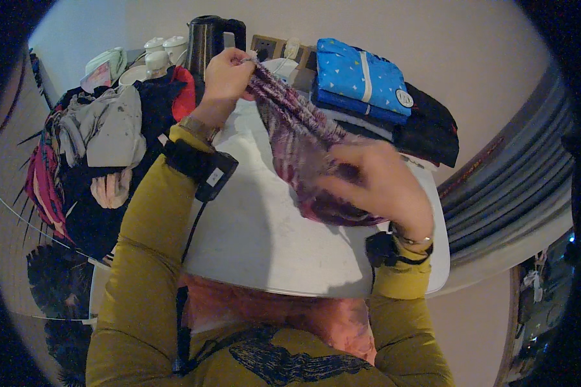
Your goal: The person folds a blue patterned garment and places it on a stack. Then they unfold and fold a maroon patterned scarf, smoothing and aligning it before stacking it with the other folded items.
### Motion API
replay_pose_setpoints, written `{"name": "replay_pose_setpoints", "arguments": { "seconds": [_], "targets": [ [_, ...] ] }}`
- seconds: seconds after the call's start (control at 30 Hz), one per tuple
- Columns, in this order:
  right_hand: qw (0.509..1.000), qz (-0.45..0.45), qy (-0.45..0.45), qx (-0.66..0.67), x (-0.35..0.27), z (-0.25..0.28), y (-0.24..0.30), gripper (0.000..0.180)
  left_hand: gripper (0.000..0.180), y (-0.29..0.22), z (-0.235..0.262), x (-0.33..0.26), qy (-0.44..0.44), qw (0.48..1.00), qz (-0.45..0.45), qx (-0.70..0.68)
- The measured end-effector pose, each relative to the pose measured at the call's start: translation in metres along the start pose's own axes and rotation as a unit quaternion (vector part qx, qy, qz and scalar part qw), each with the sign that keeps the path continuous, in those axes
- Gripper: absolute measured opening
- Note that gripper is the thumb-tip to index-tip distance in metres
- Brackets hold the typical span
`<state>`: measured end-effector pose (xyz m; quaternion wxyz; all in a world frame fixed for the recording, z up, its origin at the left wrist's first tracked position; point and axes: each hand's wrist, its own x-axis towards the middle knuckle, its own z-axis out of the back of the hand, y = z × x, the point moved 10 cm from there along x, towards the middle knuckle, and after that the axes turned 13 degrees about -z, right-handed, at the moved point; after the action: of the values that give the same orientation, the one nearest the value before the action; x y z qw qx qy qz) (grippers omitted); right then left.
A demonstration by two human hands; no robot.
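Here, both hands hold a purple patterned garment (303, 145) above the white table (258, 232). The left hand (226, 74) pinches its far end near the black kettle (206, 39); the right hand (381, 184) is clamped on its near end. Folded clothes (368, 90) sit right of the kettle, a heap of loose clothes (103, 142) left.

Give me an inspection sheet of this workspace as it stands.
Surface: white table, middle bare.
Job's things: purple patterned garment, held up over the table.
Clutter: loose clothes pile at left; folded stack at back right; black kettle and white cups at back.
Hands: left hand pinches the garment's top end; right hand grips its lower part.
Cables: black lead hanging from the left wrist device.
Surroundings: plain wall; wall socket behind the kettle.
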<state>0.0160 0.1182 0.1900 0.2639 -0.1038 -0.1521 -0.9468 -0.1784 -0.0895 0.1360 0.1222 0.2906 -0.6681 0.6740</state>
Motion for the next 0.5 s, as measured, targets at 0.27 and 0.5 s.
{"name": "replay_pose_setpoints", "arguments": {
  "seconds": [0.27, 0.5],
  "targets": [
    [0.983, -0.006, -0.185, -0.020, -0.008, 0.053, -0.013, 0.029, 0.017, -0.015, -0.055, -0.032, 0.333, 0.938, -0.038, 0.089],
    [0.967, -0.027, -0.252, -0.017, -0.010, 0.067, -0.029, 0.026, 0.016, -0.014, -0.019, -0.011, 0.126, 0.987, -0.002, -0.097]
  ]
}}
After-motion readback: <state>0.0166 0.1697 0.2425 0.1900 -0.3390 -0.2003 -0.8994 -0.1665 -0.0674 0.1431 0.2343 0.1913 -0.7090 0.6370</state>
